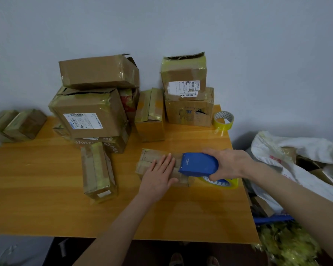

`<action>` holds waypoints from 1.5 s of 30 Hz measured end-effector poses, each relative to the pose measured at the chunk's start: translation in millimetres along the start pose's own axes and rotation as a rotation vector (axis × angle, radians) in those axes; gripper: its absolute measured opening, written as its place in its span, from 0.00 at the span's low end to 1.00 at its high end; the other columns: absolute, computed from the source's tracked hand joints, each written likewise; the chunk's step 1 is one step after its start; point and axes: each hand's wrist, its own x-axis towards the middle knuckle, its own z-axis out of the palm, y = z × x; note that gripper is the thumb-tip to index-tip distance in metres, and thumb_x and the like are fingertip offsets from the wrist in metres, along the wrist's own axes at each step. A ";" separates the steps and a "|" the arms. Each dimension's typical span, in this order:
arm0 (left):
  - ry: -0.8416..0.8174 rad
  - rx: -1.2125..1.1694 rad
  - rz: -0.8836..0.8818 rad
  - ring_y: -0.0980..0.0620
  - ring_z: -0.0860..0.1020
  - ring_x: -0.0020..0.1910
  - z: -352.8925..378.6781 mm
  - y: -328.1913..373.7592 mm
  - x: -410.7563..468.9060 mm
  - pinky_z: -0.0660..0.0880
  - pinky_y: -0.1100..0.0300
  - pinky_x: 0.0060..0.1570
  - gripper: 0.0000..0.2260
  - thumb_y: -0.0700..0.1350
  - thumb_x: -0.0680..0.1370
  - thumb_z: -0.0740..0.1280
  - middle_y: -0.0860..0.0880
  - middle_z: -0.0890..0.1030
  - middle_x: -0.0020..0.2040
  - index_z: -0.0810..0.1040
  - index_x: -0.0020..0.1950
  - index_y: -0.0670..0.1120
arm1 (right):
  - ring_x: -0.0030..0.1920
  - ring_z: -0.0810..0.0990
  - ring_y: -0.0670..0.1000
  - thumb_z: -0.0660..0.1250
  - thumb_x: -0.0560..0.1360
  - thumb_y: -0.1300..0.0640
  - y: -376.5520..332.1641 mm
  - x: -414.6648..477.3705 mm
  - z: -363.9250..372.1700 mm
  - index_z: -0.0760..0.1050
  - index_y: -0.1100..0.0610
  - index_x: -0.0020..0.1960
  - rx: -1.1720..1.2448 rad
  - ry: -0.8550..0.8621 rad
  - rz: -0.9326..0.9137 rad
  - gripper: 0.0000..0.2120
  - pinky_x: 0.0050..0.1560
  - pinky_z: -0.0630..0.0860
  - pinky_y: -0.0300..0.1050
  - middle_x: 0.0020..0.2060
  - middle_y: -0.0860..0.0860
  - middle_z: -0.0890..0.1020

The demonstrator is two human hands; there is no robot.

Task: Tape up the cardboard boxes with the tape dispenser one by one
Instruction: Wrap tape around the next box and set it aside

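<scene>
A flat cardboard box [152, 157] lies on the wooden table [46, 198] right of the middle. My left hand [158, 174] rests flat on its top with the fingers straight. My right hand [229, 164] grips the blue tape dispenser [197, 164], whose front end sits over the box's right part. The dispenser's yellow tape roll [221, 184] shows below it at the box's right end. The right end of the box is hidden under the dispenser.
Several taped boxes are stacked at the back left [92, 112] and back right [186, 93]. A long box [97, 171] lies left of my hands. A spare tape roll [223, 120] stands at the back right edge. A white bag [296, 162] sits right of the table.
</scene>
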 end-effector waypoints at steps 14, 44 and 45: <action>-0.020 -0.012 0.013 0.53 0.35 0.75 -1.6 -2.1 -1.3 0.35 0.56 0.72 0.42 0.66 0.65 0.16 0.51 0.36 0.76 0.35 0.74 0.50 | 0.51 0.78 0.51 0.72 0.68 0.48 31.5 -12.6 13.3 0.56 0.42 0.74 0.204 -0.103 0.084 0.40 0.53 0.78 0.51 0.50 0.43 0.75; -0.010 0.020 0.072 0.51 0.38 0.77 5.9 26.7 13.2 0.35 0.54 0.73 0.37 0.67 0.74 0.36 0.48 0.36 0.77 0.35 0.76 0.46 | 0.49 0.79 0.50 0.67 0.68 0.38 58.3 -13.6 39.3 0.56 0.38 0.73 0.008 -0.056 0.082 0.37 0.48 0.79 0.47 0.49 0.44 0.78; -0.008 0.019 0.076 0.51 0.38 0.77 6.6 26.6 13.1 0.36 0.53 0.74 0.37 0.67 0.75 0.37 0.48 0.36 0.77 0.35 0.76 0.46 | 0.49 0.79 0.51 0.67 0.68 0.38 50.5 -8.0 40.9 0.56 0.38 0.73 -0.028 -0.053 0.074 0.36 0.47 0.79 0.47 0.48 0.43 0.78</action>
